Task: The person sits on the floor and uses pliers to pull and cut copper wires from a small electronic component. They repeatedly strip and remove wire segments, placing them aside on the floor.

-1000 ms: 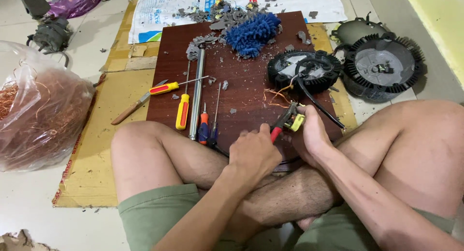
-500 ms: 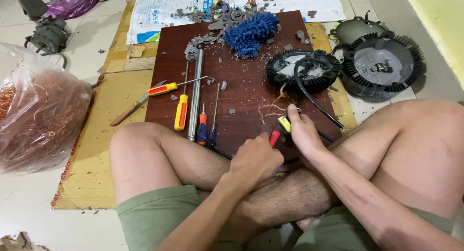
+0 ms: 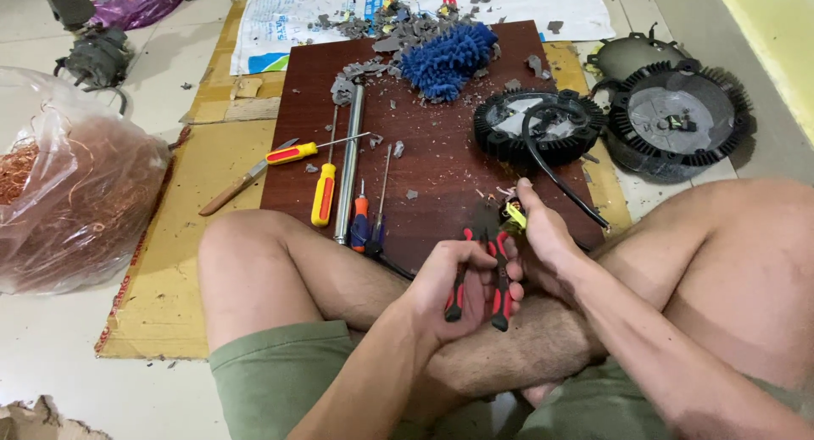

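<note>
I sit cross-legged in front of a dark brown board. My left hand grips red-and-black pliers, jaws pointing up and away from me. The jaws meet a small yellow piece with thin wires that my right hand pinches just above my shin. A black cable runs from beside my right hand to a round black finned motor part on the board.
Yellow-and-red screwdrivers, a smaller screwdriver and a metal rod lie on the board's left side. A blue fluffy pad and grey debris sit at its far end. A clear bag of copper wire is at the left, black round housings at the right.
My left hand has shifted its grip, so the pliers' handles now show below my fingers. My right hand has stayed by the yellow piece, moving only slightly.
</note>
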